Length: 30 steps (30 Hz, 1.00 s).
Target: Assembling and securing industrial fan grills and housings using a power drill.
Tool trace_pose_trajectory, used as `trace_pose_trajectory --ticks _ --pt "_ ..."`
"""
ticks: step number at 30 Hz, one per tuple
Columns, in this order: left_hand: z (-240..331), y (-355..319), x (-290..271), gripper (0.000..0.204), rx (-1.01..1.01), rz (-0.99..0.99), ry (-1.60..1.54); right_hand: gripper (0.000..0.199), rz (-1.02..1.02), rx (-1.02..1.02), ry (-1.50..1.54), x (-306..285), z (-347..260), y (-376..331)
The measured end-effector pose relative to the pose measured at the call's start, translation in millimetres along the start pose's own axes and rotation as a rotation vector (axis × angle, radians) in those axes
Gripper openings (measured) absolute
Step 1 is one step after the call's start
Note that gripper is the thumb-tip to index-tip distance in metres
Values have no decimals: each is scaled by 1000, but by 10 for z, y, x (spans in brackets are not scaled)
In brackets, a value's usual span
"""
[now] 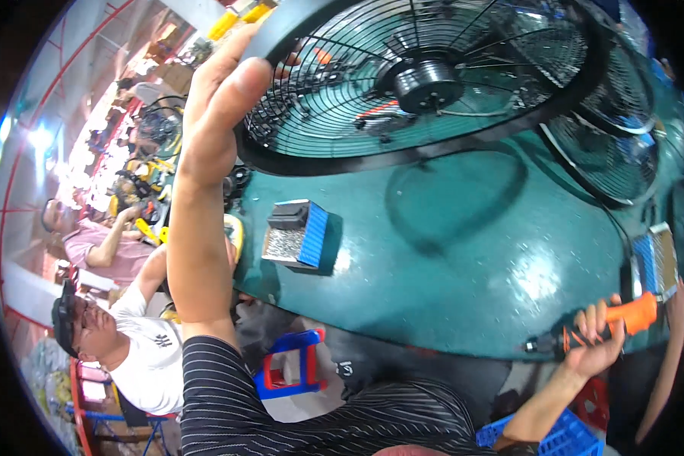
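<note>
My left hand (pixel 219 114) is raised at the left rim of a round black fan guard (pixel 403 161), thumb on the near side and fingers partly hidden behind the rim. The guard is tilted above the table, with a dark motor (pixel 425 80) at the centre of its wire rings and a thin cable beside it. Low on the right, my right hand (pixel 596 338) is wrapped around an orange and black power screwdriver (pixel 632 313), its tip pointing left near the table's front edge. Below the guard stands an open blue box of small screws (pixel 285 247) with a black block (pixel 289 216) on top.
The green table (pixel 463 281) spans the middle. More fan guards (pixel 612 163) lean at the right, above another small box (pixel 656 262). A blue and red stool (pixel 292 368) and a blue crate (pixel 558 439) stand below. Two co-workers (pixel 140 342) sit at the left.
</note>
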State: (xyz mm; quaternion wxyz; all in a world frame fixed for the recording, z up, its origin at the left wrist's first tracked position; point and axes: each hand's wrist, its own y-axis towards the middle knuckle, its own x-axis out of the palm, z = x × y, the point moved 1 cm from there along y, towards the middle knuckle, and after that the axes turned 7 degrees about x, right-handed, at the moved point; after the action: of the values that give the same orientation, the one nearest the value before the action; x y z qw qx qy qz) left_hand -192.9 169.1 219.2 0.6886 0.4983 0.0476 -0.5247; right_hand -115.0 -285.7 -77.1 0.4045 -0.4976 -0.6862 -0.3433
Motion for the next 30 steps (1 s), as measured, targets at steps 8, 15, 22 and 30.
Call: trace_pose_trajectory --ticks 8,15,22,30 --pt "-226 219 -187 61 -43 -6 -226 49 49 273 28 133 -7 86" --pt "-484 346 -250 42 8 29 -454 43 96 392 24 212 -37 136" --pt "-663 310 -415 46 13 23 -503 44 128 340 -12 229 38 191" --pt "-696 268 -467 49 35 -4 -581 45 69 322 -40 270 67 229"
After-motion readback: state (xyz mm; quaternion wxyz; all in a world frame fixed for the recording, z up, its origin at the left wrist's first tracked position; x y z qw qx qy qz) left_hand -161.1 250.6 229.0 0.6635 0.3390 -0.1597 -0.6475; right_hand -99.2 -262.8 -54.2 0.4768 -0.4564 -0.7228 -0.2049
